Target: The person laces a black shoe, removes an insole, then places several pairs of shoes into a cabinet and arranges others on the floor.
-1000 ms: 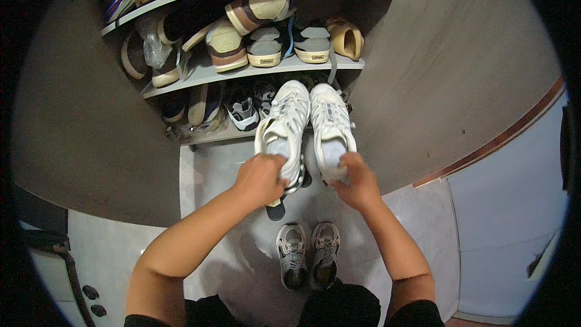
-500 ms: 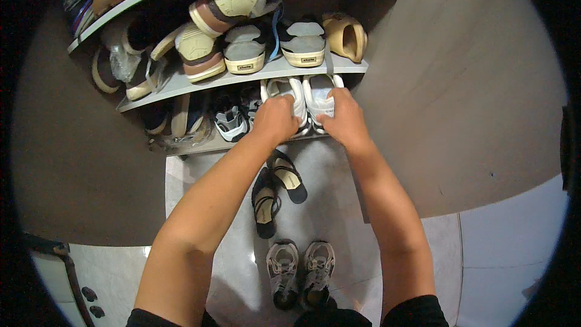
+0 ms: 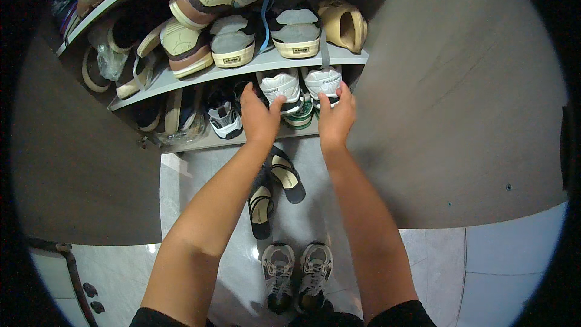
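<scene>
A pair of white sneakers sits heel-outward at the right of the lower shelf, the left sneaker beside the right sneaker. My left hand is open with thumb and fingers apart, the thumb by the left sneaker's heel. At the right sneaker's heel is my right hand, its thumb and fingers spread around the lower edge. Whether the fingertips still touch the sneakers is hard to make out. Green-and-white shoes show beneath the white pair, partly hidden.
Grey-black sneakers stand left of my left hand. The shelf above holds several shoes and a tan slipper. Cabinet doors flank both sides, the right door close to my arm. Black sandals lie on the floor before my shoes.
The white sneakers have gone deeper into the lower shelf and their heels now face me. My hands have loosened from their openings to the heels. The green-and-white shoes have come into sight.
</scene>
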The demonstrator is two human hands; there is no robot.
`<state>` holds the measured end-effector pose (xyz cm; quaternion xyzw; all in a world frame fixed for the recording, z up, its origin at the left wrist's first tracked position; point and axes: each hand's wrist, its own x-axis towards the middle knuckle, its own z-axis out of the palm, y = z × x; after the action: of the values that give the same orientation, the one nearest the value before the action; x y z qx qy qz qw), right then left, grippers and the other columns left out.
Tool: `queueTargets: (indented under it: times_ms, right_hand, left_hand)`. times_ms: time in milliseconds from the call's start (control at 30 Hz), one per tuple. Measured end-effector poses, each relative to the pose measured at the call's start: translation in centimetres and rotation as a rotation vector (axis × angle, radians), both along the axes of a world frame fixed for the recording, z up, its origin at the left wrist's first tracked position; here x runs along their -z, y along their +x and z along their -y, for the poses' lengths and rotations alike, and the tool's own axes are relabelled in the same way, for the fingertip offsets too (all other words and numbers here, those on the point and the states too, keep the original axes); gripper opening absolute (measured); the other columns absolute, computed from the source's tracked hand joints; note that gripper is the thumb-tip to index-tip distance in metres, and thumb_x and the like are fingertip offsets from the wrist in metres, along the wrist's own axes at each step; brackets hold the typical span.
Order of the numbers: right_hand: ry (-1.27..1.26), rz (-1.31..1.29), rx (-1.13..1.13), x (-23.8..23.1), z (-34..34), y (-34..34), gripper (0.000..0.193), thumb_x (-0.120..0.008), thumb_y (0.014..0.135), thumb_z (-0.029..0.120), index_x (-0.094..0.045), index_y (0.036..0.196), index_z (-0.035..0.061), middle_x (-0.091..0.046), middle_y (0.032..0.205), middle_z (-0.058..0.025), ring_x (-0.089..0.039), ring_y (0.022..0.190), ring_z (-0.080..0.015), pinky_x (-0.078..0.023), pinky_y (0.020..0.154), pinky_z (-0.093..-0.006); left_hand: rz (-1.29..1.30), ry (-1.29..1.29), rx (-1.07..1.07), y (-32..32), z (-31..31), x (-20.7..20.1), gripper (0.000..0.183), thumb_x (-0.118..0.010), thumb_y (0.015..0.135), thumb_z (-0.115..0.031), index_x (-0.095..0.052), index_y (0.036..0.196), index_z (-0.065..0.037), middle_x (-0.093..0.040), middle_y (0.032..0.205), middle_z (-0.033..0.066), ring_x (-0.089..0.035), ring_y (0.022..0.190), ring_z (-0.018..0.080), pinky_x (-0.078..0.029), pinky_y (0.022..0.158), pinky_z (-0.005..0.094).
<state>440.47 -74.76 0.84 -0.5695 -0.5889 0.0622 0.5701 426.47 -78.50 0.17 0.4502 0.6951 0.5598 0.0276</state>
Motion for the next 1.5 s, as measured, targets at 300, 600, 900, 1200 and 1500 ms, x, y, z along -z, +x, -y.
queueTargets:
  times_ms: [300,600,900,1200,1500]
  right_hand:
    - [-0.047,0.109,0.165,-2.8,-1.5,-1.7,0.039,-0.076,0.069,0.018,-0.058,0.101,0.0049,-0.06,0.097,-0.0138,-0.057,0.091,-0.033,-0.045,0.078,-0.041]
    - [0.143,0.216,-0.447,2.1,14.7,4.2,0.033,-0.065,0.079,0.012,-0.055,0.108,0.0015,-0.057,0.103,-0.0183,-0.053,0.099,-0.0365,-0.042,0.086,-0.0423]
    - [-1.338,1.195,-1.249,10.4,40.2,12.8,0.022,-0.054,0.084,0.026,-0.061,0.097,0.0085,-0.064,0.091,-0.0162,-0.058,0.092,-0.0336,-0.051,0.075,-0.045]
    - [-1.422,1.15,-0.99,11.9,41.3,14.0,0.032,-0.054,0.084,0.028,-0.053,0.112,0.0127,-0.064,0.092,-0.0165,-0.061,0.085,-0.0355,-0.051,0.069,-0.0468]
    - [-1.086,1.187,-1.15,6.3,36.5,11.7,0.044,-0.059,0.08,0.031,-0.049,0.12,0.0146,-0.064,0.089,-0.0172,-0.063,0.08,-0.0383,-0.05,0.065,-0.0484]
  left_hand:
    - [0.001,-0.322,-0.028,-0.2,-1.2,-2.8,0.047,-0.067,0.078,-0.041,-0.061,0.101,-0.001,-0.065,0.091,0.022,-0.062,0.086,0.0396,-0.049,0.075,0.0453]
    - [0.121,-0.047,0.469,3.7,13.3,0.4,0.025,-0.064,0.082,-0.018,-0.056,0.097,0.0,-0.061,0.085,0.0137,-0.06,0.076,0.0238,-0.048,0.067,0.0333]
    - [-0.542,-1.397,1.51,5.5,42.8,16.4,0.041,-0.063,0.078,-0.029,-0.054,0.113,-0.01,-0.059,0.097,0.017,-0.058,0.088,0.0347,-0.049,0.076,0.0426]
    - [-0.537,-1.39,1.38,5.8,41.8,18.4,0.051,-0.058,0.081,-0.04,-0.049,0.125,-0.014,-0.058,0.11,0.0151,-0.056,0.102,0.0316,-0.046,0.086,0.0424]
    - [-0.259,-1.053,1.403,2.3,36.0,5.9,0.04,-0.059,0.078,-0.033,-0.056,0.105,-0.003,-0.063,0.098,0.0201,-0.06,0.094,0.037,-0.048,0.078,0.0457]
